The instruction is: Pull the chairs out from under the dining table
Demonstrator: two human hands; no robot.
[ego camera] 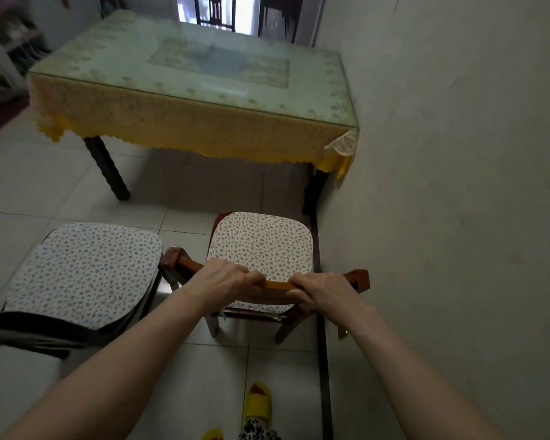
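Both hands, left (226, 281) and right (326, 289), clasp chair backrest (278, 284), clear of table (185, 122).

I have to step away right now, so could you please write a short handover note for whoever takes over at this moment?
Left hand and right hand: both closed over the wooden top rail of the right chair.
Right chair: beside the wall, seat fully clear of the dining table.
Left chair: also clear of the table, untouched by either hand.
Done: both visible chairs are out.
Left: let go of the right chair; I cannot tell whether more chairs sit on the table's far sides.
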